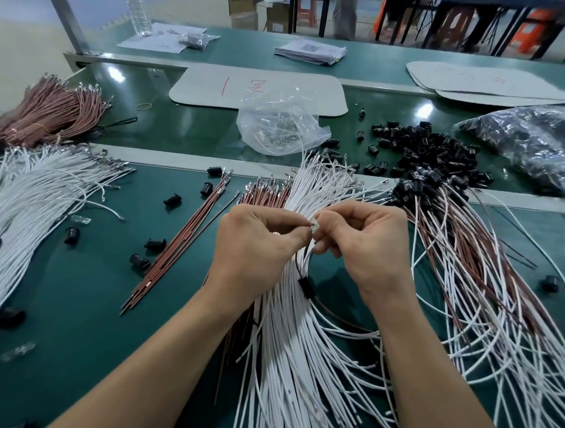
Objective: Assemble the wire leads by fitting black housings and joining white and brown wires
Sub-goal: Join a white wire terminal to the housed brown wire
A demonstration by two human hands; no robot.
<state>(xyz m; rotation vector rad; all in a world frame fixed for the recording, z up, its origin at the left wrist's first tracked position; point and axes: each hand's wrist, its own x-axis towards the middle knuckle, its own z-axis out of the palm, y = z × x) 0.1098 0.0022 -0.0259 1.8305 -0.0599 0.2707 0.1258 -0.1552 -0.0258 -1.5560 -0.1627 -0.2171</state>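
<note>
**Hands.** Left hand (260, 242) and right hand (367, 246) are raised together over the middle of the desk (77, 285), fingertips meeting. Each pinches the same small metal terminal (314, 226) between thumb and forefinger, with the other fingers curled in. The close hold is judged to serve joining wire ends at the terminal. The joint itself is too small to tell.

**Lead in work.** A brown wire (338, 316) drops from the pinch and passes through one black housing (305, 287) just below the hands. It then curves off under the right forearm. The housing is probably threaded on so it can slide up over the joint.

**White wires** (300, 360). A loose fan lies directly beneath both hands, metal-tipped ends pointing away, as stock in easy reach.

**Spare brown wires** (183, 242). A straight row lies just left of the left hand, placed for the same reason.

**Assembled leads** (467, 254). A mixed brown-and-white heap lies to the right, with housings clustered at its far end. It appears to be the out-pile.

**Loose housings** (423, 148). An unbagged heap sits beyond the desk's raised strip, right of centre. Strays are scattered on the near left.

**Containers.**
- Clear bag (278, 126): mouth open, small metal parts at the bottom.
- Dark bag (537, 140): far right, holding dark pieces, likely more housings.

**Reserve stock.** Tied brown bundle (49, 113) at far left. Second white stock (32, 196) just in front of it.
</note>
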